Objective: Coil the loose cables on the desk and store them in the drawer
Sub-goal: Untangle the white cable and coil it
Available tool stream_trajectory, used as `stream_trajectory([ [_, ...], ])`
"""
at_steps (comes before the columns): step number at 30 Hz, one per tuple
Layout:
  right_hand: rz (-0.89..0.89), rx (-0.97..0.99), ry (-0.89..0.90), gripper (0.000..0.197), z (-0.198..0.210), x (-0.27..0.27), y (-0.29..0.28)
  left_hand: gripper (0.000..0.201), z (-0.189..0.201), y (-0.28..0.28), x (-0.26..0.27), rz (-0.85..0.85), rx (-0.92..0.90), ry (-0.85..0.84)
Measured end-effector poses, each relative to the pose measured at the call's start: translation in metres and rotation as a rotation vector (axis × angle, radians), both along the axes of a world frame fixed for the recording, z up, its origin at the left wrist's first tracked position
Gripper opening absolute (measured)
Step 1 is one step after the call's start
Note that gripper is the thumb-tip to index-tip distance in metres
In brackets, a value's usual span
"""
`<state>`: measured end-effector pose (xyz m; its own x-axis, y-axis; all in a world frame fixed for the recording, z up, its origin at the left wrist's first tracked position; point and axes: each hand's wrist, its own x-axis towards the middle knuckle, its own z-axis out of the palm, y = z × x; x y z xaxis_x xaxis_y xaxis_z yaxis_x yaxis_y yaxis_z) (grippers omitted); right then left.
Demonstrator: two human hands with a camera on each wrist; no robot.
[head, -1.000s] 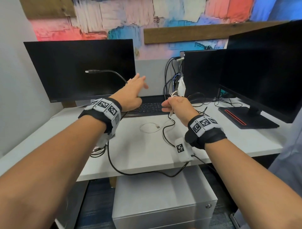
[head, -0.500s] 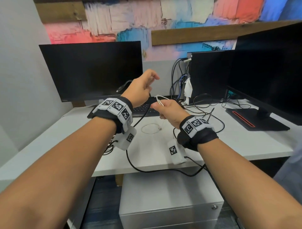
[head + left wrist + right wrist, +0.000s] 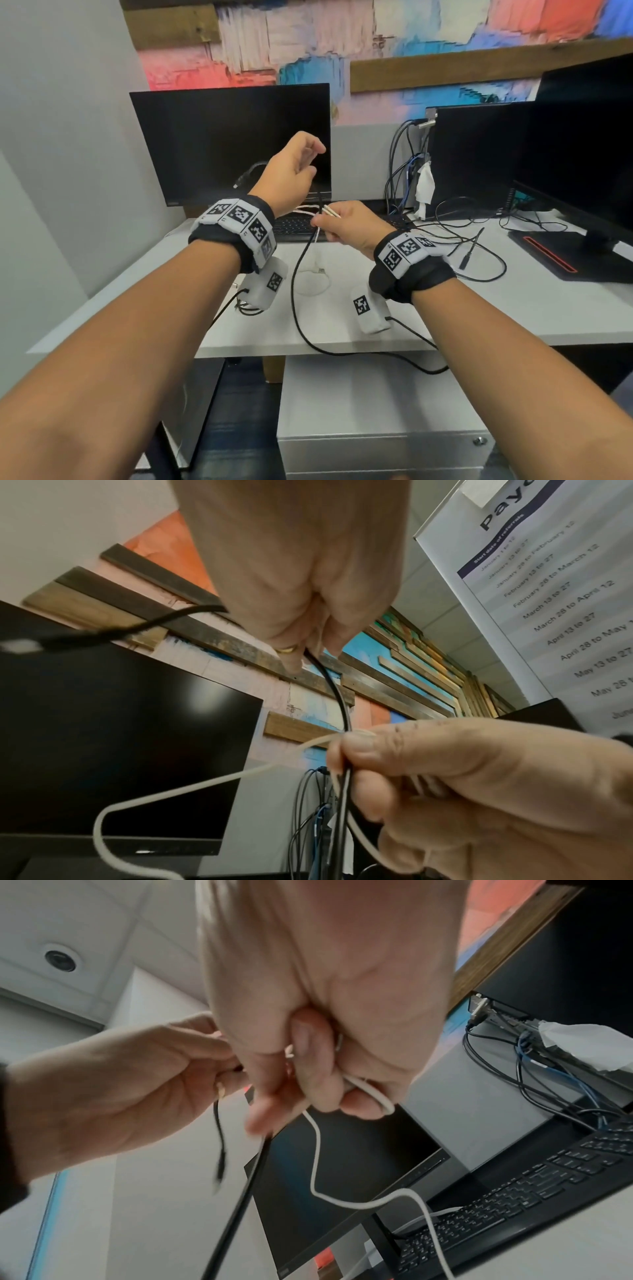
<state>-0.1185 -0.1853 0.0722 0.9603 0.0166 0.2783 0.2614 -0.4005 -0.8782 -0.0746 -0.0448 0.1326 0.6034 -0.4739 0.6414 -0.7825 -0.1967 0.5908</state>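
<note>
My left hand (image 3: 306, 161) is raised in front of the left monitor and pinches a black cable (image 3: 330, 688). Its plug end (image 3: 244, 178) droops to the left. Just below, my right hand (image 3: 330, 222) grips loops of a white cable (image 3: 305, 210) and also holds the black cable, as the left wrist view shows at my right hand (image 3: 346, 753). From there the black cable (image 3: 297, 274) drops to the desk and hangs over its front edge. In the right wrist view the white cable (image 3: 316, 1153) trails down from my right hand (image 3: 318, 1085) towards the keyboard.
A grey drawer cabinet (image 3: 376, 411) stands shut under the desk (image 3: 513, 318). On the desk lie a thin white cable loop (image 3: 313, 282), tangled black cables (image 3: 479, 246), a keyboard (image 3: 294, 224) and monitors left (image 3: 222, 144) and right (image 3: 582, 154).
My left hand has drawn back and curled, bringing the black cable over to my right hand. The plug end has dropped. My right hand has risen with the white loops.
</note>
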Motion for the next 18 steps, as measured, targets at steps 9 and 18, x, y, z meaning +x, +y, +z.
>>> stream_trajectory([
  [9, -0.105, 0.113, 0.034, 0.015, 0.009, 0.016, -0.01, 0.009, -0.038, 0.033, 0.011, 0.123, -0.048, 0.073],
  [18, -0.182, 0.174, -0.071, 0.012, 0.033, 0.038, -0.035, 0.016, -0.083, 0.03, 0.02, 0.141, 0.727, 0.465],
])
